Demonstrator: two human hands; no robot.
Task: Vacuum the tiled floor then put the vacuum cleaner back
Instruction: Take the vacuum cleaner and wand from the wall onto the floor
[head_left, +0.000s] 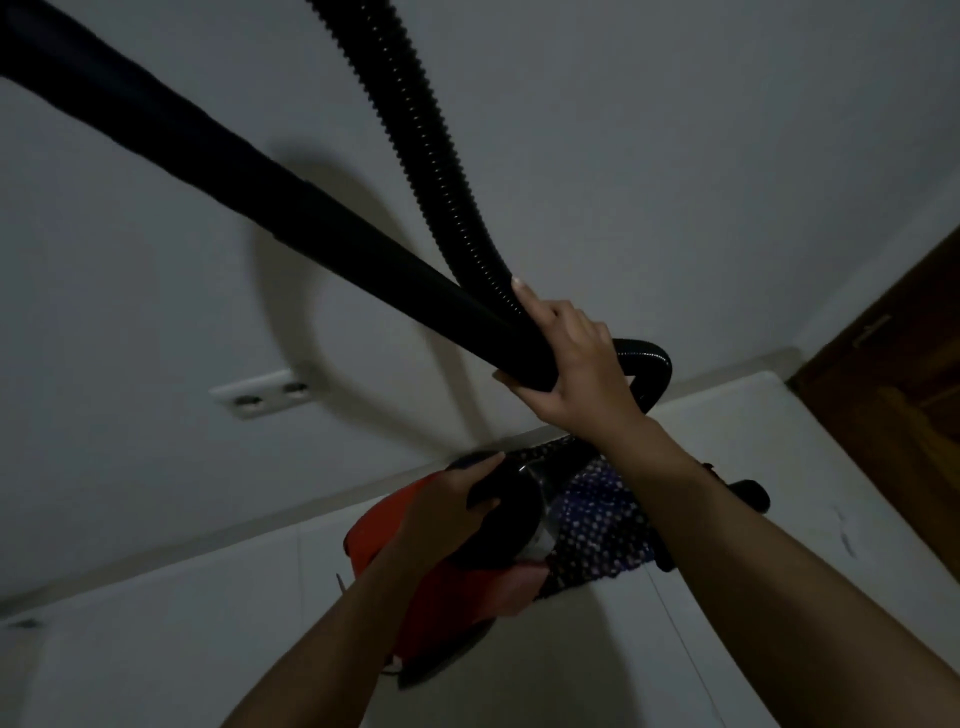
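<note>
The right hand (576, 358) wraps its fingers (535, 306) around the tube (291, 192) and the hose (415, 130) together, just where the two cross, with the thumb under the tube. Gripping both at once likely keeps the loose hose from swinging while the machine is carried. Beyond the knuckles, the hose loops back and down toward the vacuum (441, 587). The left hand (441, 509) curls around the black handle (483, 493) on top of the red body, fingers closed over it and bearing its weight. A dotted cloth (597, 519) lies just right of those fingers. The vacuum hangs near the wall base, above the pale floor (156, 649), probably on its way to storage.
</note>
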